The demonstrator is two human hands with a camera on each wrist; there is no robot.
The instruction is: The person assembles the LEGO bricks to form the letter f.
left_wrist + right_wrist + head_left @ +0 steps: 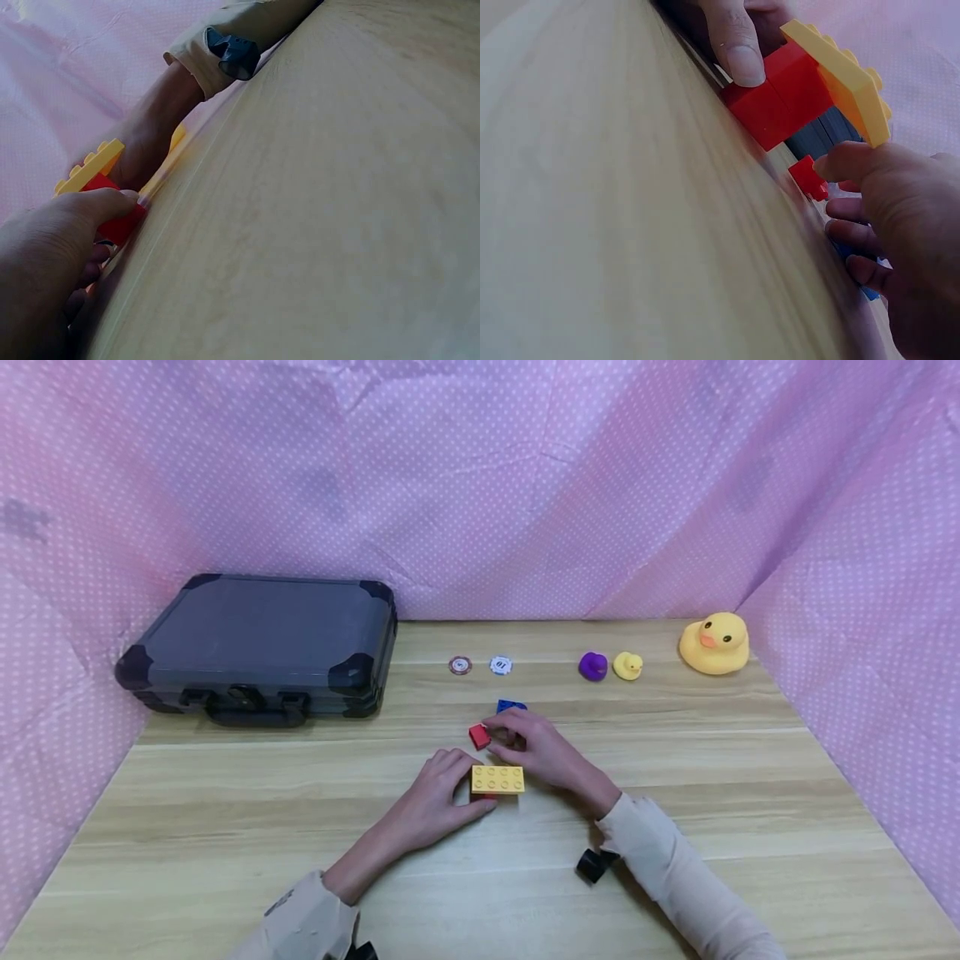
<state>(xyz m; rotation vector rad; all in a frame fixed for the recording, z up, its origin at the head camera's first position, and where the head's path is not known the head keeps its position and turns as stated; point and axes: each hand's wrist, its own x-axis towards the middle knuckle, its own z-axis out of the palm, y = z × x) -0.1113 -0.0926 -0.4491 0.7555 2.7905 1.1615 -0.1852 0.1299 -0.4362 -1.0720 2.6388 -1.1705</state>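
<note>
Sleeves in pale fabric enter from the near edge of the tabletop, each wrist carrying a dark strap.

Left hand: fingers curled round the left end of a small brick stack; thumb presses the red block at the stack's base (right wrist view). Yellow plate, studs up, caps the stack; it sits on the wood at table centre, directly ahead of the person.

Right hand: just beyond and right of the stack, palm down, fingers bent. Thumb and forefinger pinch a small red brick at its left side. In the right wrist view that brick lies low against the wood, close beside the stack but apart from it.

Blue brick: just behind the right hand's knuckles, partly hidden; touching or not, cannot tell.

Middle distance, in a row from left: red-rimmed chip, blue-and-white chip, purple duck, small yellow duck. The two ducks stand just beside each other; the chips lie near each other, apart.

Far right corner: large yellow duck, orange bill facing left.

Far left: dark grey case, lid closed, handle and latches facing the person.

Backdrop: pink dotted cloth on three sides.
</note>
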